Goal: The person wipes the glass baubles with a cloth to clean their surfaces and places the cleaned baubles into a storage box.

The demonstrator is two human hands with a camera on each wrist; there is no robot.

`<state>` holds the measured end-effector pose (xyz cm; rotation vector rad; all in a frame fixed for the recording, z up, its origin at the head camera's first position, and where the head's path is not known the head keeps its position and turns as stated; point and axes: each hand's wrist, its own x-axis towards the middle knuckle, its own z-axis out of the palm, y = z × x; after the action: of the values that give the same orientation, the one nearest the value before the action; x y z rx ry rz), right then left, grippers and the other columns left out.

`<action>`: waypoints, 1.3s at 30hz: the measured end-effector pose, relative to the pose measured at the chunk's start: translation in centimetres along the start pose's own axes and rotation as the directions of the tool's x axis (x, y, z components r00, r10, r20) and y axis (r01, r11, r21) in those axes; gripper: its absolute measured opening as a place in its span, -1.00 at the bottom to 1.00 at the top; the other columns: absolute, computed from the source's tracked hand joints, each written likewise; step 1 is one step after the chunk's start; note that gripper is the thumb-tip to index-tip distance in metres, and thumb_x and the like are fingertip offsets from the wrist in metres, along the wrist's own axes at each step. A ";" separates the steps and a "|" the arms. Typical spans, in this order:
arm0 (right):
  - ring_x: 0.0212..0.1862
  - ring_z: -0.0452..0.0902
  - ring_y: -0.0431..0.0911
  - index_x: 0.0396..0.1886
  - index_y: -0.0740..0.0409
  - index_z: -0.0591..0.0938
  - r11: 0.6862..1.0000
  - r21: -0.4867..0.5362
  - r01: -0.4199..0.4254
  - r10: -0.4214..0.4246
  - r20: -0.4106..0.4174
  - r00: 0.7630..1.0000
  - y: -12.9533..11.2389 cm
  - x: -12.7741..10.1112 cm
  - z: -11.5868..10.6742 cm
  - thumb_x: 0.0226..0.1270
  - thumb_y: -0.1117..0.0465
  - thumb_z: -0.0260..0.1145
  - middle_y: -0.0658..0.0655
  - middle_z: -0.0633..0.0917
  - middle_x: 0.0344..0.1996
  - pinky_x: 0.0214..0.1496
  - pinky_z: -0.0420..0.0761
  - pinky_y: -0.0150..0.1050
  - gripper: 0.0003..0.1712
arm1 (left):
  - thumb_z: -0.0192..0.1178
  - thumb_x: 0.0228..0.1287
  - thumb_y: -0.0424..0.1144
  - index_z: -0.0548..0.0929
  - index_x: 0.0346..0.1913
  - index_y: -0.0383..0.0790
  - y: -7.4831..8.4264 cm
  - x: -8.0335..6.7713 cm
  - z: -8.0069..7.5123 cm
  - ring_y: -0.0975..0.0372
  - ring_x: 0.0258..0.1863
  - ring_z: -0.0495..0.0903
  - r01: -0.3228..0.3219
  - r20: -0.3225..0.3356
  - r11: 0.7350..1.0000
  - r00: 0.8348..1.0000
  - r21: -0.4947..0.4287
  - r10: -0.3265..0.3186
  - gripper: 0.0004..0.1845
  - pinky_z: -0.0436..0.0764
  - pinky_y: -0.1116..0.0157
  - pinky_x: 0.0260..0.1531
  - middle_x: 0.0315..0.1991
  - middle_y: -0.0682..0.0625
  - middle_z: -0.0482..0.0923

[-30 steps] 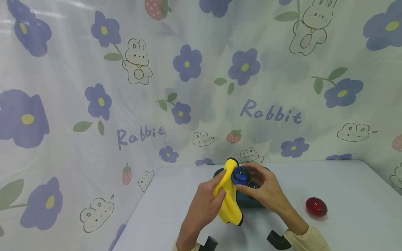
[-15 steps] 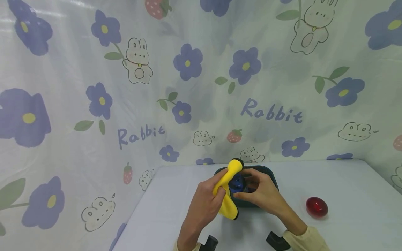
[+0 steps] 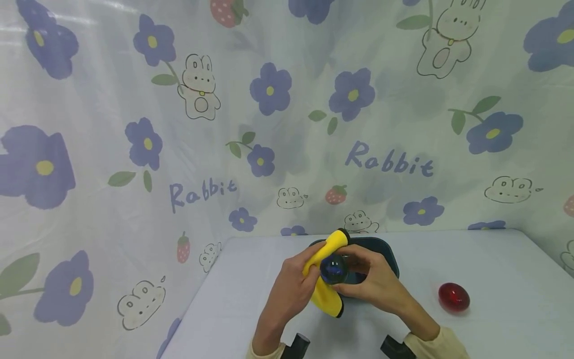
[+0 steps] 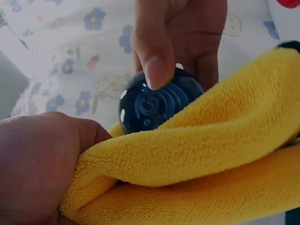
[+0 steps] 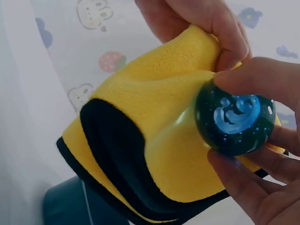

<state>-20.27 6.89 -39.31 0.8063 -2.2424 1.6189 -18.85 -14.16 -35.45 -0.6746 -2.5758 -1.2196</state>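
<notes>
My left hand [image 3: 293,281] grips a folded yellow plush cloth [image 4: 201,150] with black edging. The fingers and thumb of my right hand [image 3: 374,279] pinch a dark blue glass ball [image 5: 234,119] with a pale swirl inside. The ball lies right against the cloth, whose fold hides its lower part in the left wrist view. Both hands are raised in front of a dark green bin [image 3: 389,252], which they partly cover in the head view.
A shiny red ball [image 3: 454,297] rests on the white table [image 3: 493,264] to the right of the bin. Behind the table hangs a sheet [image 3: 305,164] printed with flowers and rabbits.
The blue ball has moved down and left in my right hand, closer to my left thumb. The cloth's upper end has tilted to the right. The red ball has stayed put.
</notes>
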 end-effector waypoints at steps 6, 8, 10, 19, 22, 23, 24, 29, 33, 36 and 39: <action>-0.09 0.66 -0.23 0.17 -0.06 0.62 0.999 0.032 0.010 -0.008 -0.057 0.998 0.0 -0.1 0.0 -0.04 0.27 0.66 0.05 0.71 0.02 -0.05 0.75 -0.28 -0.30 | -0.02 0.46 -0.34 0.48 0.47 0.00 -0.2 0.1 0.1 0.36 -0.41 0.57 0.030 0.044 0.999 0.999 -0.030 -0.029 -0.45 0.63 0.41 -0.32 -0.09 -0.02 0.70; -0.09 0.66 -0.22 0.18 -0.03 0.61 0.999 0.051 0.010 -0.006 -0.080 0.997 -0.1 -0.1 0.0 -0.04 0.30 0.65 0.06 0.70 0.03 -0.06 0.75 -0.29 -0.29 | -0.02 0.46 -0.33 0.45 0.49 0.00 -0.1 0.1 0.1 0.37 -0.41 0.57 0.036 0.061 0.999 0.998 -0.036 -0.033 -0.44 0.63 0.41 -0.31 -0.10 0.00 0.70; -0.07 0.67 -0.21 0.20 0.02 0.59 0.997 0.075 0.016 -0.008 -0.101 0.995 0.0 0.0 0.0 -0.03 0.33 0.64 0.10 0.69 0.06 -0.04 0.75 -0.32 -0.27 | -0.02 0.45 -0.33 0.43 0.50 -0.01 -0.1 0.2 0.1 0.37 -0.41 0.58 0.037 0.076 0.999 0.997 -0.036 -0.035 -0.43 0.64 0.41 -0.30 -0.12 0.00 0.69; 0.05 0.65 -0.34 0.31 0.22 0.55 0.993 0.115 0.041 -0.024 -0.149 0.989 0.3 0.4 -0.3 -0.02 0.43 0.60 0.27 0.56 0.21 0.01 0.72 -0.39 -0.20 | -0.04 0.45 -0.33 0.37 0.55 -0.08 0.1 0.2 0.4 0.40 -0.49 0.53 0.029 0.120 0.999 0.992 -0.024 -0.026 -0.39 0.61 0.42 -0.35 -0.27 0.02 0.65; 0.07 0.65 -0.33 0.28 0.22 0.60 0.992 0.122 0.042 -0.023 -0.152 0.988 0.5 0.5 -0.4 -0.01 0.43 0.61 0.24 0.54 0.19 -0.02 0.74 -0.35 -0.24 | -0.04 0.44 -0.33 0.35 0.55 -0.10 0.2 0.2 0.5 0.40 -0.50 0.52 0.023 0.129 0.999 0.991 -0.025 -0.020 -0.38 0.61 0.43 -0.36 -0.28 0.02 0.64; 0.08 0.65 -0.31 0.27 0.22 0.61 0.991 0.126 0.042 -0.022 -0.153 0.988 0.6 0.6 -0.5 -0.01 0.42 0.61 0.24 0.54 0.19 -0.02 0.74 -0.33 -0.25 | -0.04 0.44 -0.33 0.35 0.56 -0.11 0.2 0.2 0.5 0.41 -0.49 0.52 0.026 0.130 0.999 0.991 -0.025 -0.022 -0.38 0.61 0.43 -0.36 -0.28 0.02 0.63; 0.09 0.66 -0.29 0.27 0.21 0.62 0.991 0.125 0.041 -0.021 -0.152 0.988 0.7 0.6 -0.5 0.00 0.42 0.61 0.24 0.55 0.19 -0.02 0.75 -0.32 -0.26 | -0.04 0.44 -0.32 0.35 0.56 -0.12 0.2 0.2 0.5 0.41 -0.49 0.52 0.027 0.129 0.999 0.991 -0.023 -0.024 -0.38 0.61 0.43 -0.36 -0.28 0.02 0.64; 0.12 0.70 -0.12 0.28 0.19 0.61 0.993 0.117 0.011 0.007 -0.147 0.989 1.4 0.7 -0.8 0.04 0.38 0.60 0.25 0.55 0.22 0.00 0.75 -0.30 -0.27 | -0.03 0.44 -0.30 0.36 0.56 -0.13 0.2 0.1 0.6 0.40 -0.45 0.53 0.054 0.123 0.999 0.991 -0.002 -0.053 -0.38 0.60 0.44 -0.33 -0.22 0.00 0.66; 0.09 0.71 -0.15 0.27 0.09 0.64 0.997 0.060 -0.041 0.049 -0.152 0.987 1.7 0.8 -0.9 0.06 0.28 0.63 0.20 0.60 0.22 0.06 0.71 -0.37 -0.30 | -0.01 0.44 -0.30 0.37 0.55 -0.15 0.3 0.1 0.6 0.39 -0.39 0.55 0.072 0.110 0.997 0.991 0.017 -0.073 -0.39 0.61 0.45 -0.28 -0.11 -0.02 0.69; 0.06 0.69 -0.20 0.26 0.02 0.66 0.997 0.010 -0.073 0.074 -0.152 0.986 1.9 0.8 -0.9 0.07 0.20 0.64 0.14 0.65 0.19 0.10 0.69 -0.40 -0.31 | 0.00 0.43 -0.31 0.39 0.54 -0.14 0.5 0.0 0.5 0.38 -0.34 0.57 0.071 0.084 0.997 0.994 0.027 -0.073 -0.39 0.63 0.45 -0.23 -0.06 -0.04 0.71; 0.04 0.68 -0.18 0.25 0.01 0.66 0.995 -0.024 -0.096 0.092 -0.138 0.986 1.9 0.8 -0.9 0.08 0.15 0.64 0.11 0.68 0.15 0.11 0.69 -0.36 -0.32 | 0.01 0.43 -0.32 0.41 0.53 -0.11 0.6 0.0 0.4 0.36 -0.31 0.58 0.069 0.059 0.997 0.996 0.032 -0.071 -0.40 0.63 0.44 -0.19 -0.02 -0.05 0.71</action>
<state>-22.15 7.96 -40.08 0.5709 -2.2325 1.6237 -18.58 -13.47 -35.31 -0.6285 -2.6824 -1.1967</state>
